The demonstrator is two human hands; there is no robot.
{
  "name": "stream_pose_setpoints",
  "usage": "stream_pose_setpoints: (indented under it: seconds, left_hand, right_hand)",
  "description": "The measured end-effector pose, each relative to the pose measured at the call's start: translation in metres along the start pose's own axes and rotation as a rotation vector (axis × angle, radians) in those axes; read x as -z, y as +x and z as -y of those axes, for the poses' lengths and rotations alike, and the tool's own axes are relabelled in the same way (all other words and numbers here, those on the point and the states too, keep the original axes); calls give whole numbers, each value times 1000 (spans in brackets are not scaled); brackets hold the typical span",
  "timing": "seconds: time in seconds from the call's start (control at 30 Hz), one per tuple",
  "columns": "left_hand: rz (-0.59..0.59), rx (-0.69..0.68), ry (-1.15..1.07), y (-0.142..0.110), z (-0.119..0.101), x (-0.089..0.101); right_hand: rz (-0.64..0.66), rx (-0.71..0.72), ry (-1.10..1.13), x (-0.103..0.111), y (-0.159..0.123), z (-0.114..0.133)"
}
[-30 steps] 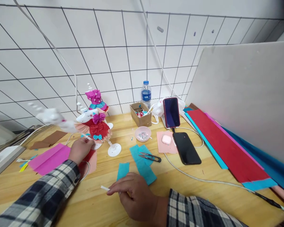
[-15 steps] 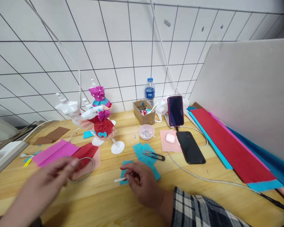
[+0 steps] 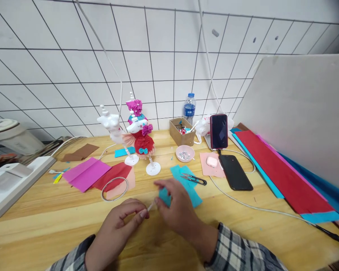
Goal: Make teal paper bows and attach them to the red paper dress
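Observation:
Low in the middle of the wooden table [image 3: 59, 218], my left hand [image 3: 117, 227] and my right hand [image 3: 177, 209] meet. Both pinch a small white strip [image 3: 151, 206] between their fingertips. A teal paper piece [image 3: 164, 195] lies under my right fingers. Just beyond it are small black snips [image 3: 193, 178] on another teal sheet [image 3: 183, 174]. Farther back stand small mannequins in paper dresses [image 3: 141, 141] on white stands, beside a bare white mannequin [image 3: 111, 124].
Pink paper [image 3: 84, 174], red paper [image 3: 113, 177] and a wire loop [image 3: 115, 189] lie left. A bowl of beads [image 3: 184, 153], cardboard box [image 3: 180, 132], water bottle [image 3: 189, 107], two phones [image 3: 219, 131] [image 3: 236, 172], earbud case [image 3: 212, 161], cables and long crepe sheets [image 3: 279, 173] fill the right.
My left hand left the mannequins, swept back across the table and now pinches the white strip together with my right hand. The view shifted left.

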State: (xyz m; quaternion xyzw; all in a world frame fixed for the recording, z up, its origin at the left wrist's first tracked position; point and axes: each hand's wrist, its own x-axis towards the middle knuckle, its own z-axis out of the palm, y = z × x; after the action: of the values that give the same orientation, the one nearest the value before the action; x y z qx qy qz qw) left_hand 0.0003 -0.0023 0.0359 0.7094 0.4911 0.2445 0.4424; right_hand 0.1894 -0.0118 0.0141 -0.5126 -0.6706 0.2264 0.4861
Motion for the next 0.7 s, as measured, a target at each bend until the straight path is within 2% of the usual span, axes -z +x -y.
stream_pose_setpoints:
  seconds: [0.07,0.1,0.17,0.23,0.33,0.57,0.7]
  left_hand:
    - [-52,56,-80,1,9,-3]
    - [-62,80,-139,2,13,-5]
    - [-56,111,-264,5,18,-8]
    - [-45,130,-352,6,19,-11]
    - [-49,153,-402,5,15,-14]
    - [-48,110,-510,-2,8,-20]
    - [-119,35,-374,-2,9,-20]
  right_hand:
    - [-110,83,-65,6,3,6]
    - [-106,150,-100,9,3,8]
    - [1,288,-184,11,0,11]
    - [124,359,-277,11,-3,11]
    - [188,387,-360,6,-6,4]
    - [154,436,-459,4,-10,-3]
    - [145,333,-360,1,-6,-1]
